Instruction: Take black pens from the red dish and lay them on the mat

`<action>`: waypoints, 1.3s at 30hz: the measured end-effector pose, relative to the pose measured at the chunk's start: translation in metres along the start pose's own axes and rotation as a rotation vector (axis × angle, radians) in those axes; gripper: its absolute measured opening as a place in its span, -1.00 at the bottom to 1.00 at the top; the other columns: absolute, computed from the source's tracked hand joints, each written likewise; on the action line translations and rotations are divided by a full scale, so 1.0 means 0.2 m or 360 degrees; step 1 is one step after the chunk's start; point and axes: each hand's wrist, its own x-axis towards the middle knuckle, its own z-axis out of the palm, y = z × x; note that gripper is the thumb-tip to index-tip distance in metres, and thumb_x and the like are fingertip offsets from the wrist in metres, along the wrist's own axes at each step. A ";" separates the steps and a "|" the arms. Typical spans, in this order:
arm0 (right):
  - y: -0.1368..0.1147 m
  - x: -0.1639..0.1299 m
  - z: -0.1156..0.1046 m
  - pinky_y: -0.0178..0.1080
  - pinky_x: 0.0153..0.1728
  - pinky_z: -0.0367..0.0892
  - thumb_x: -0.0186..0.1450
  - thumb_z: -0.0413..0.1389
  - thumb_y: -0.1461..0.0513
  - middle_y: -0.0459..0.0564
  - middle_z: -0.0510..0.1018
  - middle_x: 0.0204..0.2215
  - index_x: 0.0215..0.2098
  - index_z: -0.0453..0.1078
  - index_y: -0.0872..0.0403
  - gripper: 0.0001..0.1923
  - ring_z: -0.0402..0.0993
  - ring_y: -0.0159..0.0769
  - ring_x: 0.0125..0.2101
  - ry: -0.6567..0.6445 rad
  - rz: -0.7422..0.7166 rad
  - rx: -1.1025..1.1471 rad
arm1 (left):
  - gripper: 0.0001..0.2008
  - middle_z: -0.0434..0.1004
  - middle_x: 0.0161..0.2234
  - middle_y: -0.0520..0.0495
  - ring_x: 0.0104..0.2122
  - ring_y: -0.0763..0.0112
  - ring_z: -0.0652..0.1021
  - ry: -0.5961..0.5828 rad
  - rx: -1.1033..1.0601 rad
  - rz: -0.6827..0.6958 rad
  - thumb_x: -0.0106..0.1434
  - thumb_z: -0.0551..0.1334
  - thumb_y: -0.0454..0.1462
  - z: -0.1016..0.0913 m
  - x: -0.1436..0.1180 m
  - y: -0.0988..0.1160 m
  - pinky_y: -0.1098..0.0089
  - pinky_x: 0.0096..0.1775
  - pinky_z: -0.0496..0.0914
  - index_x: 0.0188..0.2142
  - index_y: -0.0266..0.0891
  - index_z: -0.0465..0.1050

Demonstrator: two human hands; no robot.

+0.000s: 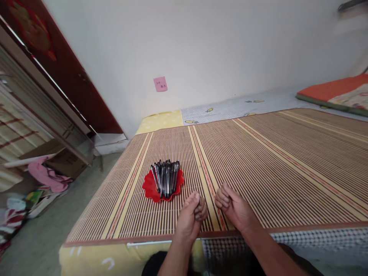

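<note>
My left hand (191,215) is curled into a loose fist at the front of the striped bamboo mat (264,172). Facing it across a small gap is my right hand (233,207), also closed in a fist. No object shows in either one. A red plate with a wavy rim (148,187) lies on the mat, just left of and beyond my left hand, apart from it. Several black-capped pens (167,178) with clear barrels are heaped on the plate, mostly pointing the same way.
The mat covers a bed with a yellow and checked sheet (161,118). A pink note (160,84) sticks to the white wall behind. Folded orange bedding (330,92) lies at the far right. Left of the bed, a cardboard box (64,163) and pink cloth (47,174) sit near a dark red door (77,84).
</note>
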 end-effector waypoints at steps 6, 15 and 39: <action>0.03 0.00 0.01 -0.31 -0.59 0.17 0.22 0.27 -0.05 -0.24 0.15 -0.70 -0.64 0.14 0.03 -0.47 0.00 -0.47 -0.67 -0.0001 -0.0006 -0.0264 | -0.48 -0.06 -0.71 0.24 -0.70 0.63 -0.07 0.0038 0.0220 0.0028 0.24 0.35 -0.05 0.02 -0.01 -0.02 0.50 -0.63 -0.12 -0.58 -0.18 0.06; 0.05 -0.05 0.06 -0.29 -0.54 0.17 0.24 0.12 -0.21 -0.16 0.32 -0.68 -0.57 0.31 0.06 -0.45 0.25 -0.38 -0.62 -0.0006 -0.0198 -0.1215 | -0.35 -0.03 -0.71 0.15 -0.65 0.52 0.05 0.0197 0.0845 0.0175 0.32 0.05 0.21 -0.02 0.00 -0.09 0.36 -0.53 -0.04 -0.69 -0.15 0.03; 0.10 -0.05 0.09 -0.24 -0.56 0.31 0.20 0.03 -0.33 -0.03 0.45 -0.65 -0.56 0.36 0.04 -0.36 0.36 -0.30 -0.62 0.0418 -0.0508 -0.1145 | -0.53 0.29 -0.59 0.02 -0.54 0.33 0.27 0.0615 0.1735 0.0534 0.37 0.10 0.03 -0.01 -0.01 -0.11 0.33 -0.42 0.06 -0.59 -0.15 0.30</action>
